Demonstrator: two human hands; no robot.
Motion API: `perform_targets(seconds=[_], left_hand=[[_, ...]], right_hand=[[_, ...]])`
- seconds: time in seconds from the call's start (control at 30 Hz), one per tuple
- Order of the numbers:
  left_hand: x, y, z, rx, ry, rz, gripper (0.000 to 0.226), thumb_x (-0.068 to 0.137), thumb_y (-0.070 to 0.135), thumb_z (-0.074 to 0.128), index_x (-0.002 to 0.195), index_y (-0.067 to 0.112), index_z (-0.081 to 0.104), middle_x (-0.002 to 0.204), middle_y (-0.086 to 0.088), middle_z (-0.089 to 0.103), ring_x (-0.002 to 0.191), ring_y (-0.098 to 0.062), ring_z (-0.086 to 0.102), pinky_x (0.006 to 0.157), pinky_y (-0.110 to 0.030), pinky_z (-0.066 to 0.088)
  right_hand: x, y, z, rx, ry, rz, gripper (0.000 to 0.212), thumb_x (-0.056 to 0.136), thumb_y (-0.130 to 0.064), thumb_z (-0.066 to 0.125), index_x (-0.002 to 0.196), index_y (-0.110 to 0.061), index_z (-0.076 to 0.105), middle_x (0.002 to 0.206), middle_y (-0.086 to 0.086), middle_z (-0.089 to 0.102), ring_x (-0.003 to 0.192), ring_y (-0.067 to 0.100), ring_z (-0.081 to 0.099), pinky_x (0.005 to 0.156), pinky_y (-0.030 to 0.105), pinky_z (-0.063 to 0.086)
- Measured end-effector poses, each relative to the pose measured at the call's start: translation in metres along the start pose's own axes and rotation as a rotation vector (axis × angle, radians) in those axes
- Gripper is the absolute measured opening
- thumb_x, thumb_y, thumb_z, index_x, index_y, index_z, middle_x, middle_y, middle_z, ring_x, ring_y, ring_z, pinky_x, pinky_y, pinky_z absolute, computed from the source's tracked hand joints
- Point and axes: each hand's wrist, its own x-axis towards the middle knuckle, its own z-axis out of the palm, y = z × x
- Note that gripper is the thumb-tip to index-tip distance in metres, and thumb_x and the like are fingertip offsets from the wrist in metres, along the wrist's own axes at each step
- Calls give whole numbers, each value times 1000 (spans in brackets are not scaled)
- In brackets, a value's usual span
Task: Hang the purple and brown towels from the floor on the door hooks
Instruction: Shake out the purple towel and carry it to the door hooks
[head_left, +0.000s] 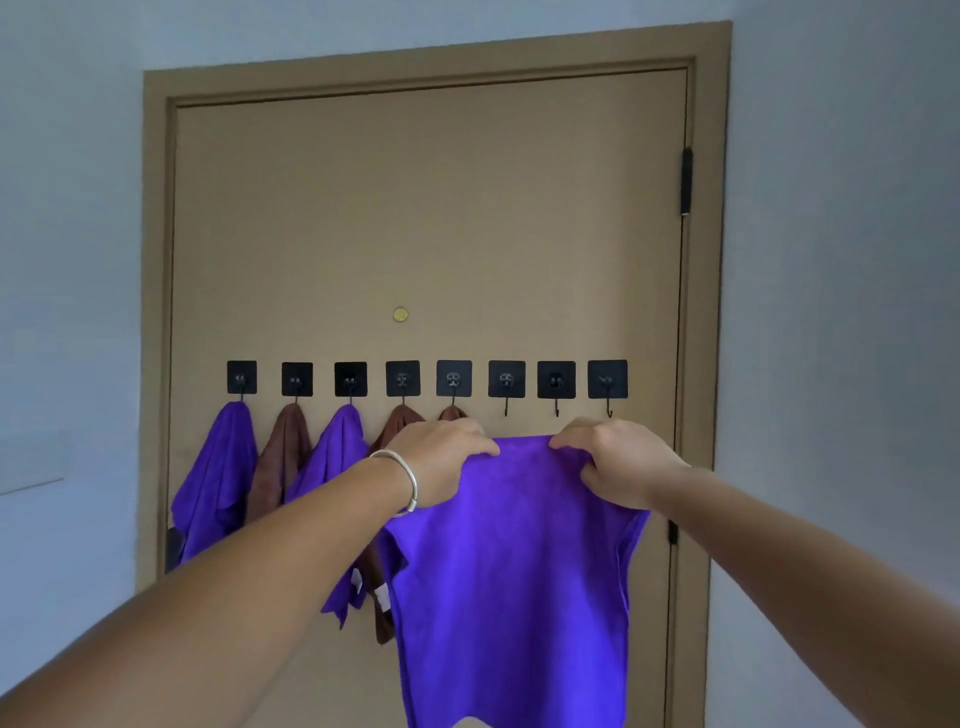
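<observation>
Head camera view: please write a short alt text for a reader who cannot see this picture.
Two bare hands, left hand and right hand, grip the top edge of a purple towel spread before a tan door. On its row of eight black hooks, the five on the left carry purple and brown towels, and the three on the right are empty.
</observation>
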Motion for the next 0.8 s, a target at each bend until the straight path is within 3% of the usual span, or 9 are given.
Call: perform_targets(seconds=[0.13,0.27,0.33,0.57,0.8], left_hand=[[45,-19,18,15,38,-28,61,84,-5,41,137,26,46,136,10,44,117,-17,49,92,-30,42],[84,-42,31,21,38,-68,59,85,-1,40,137,26,45,133,6,43,111,-21,52,81,-28,39],[101,-54,37,12,30,-71,59,84,0,40,137,25,45,134,6,42,111,-22,53,87,-34,44],[146,-89,64,38,12,-37,49,85,4,41,129,24,51,132,6,43,106,-22,56,87,-40,48],[158,-103,102,118,30,-41,48,84,2,44,129,20,50,128,1,43,103,-26,58,82,-41,49]], right_hand=[[48,21,18,-15,25,39,55,82,-5,45,129,-30,55,134,-12,52,118,15,52,87,32,49],[86,35,35,-53,43,110,58,83,0,39,130,-30,53,131,-9,51,112,23,55,83,37,50],[100,38,44,-97,50,122,57,83,1,38,130,-28,52,127,-6,52,108,24,56,81,40,51],[142,45,70,-299,-3,187,43,89,-2,45,128,-19,48,120,1,50,107,24,51,65,34,42],[156,32,113,-426,-44,239,36,91,-1,42,127,-3,40,126,12,42,103,29,51,67,36,40]])
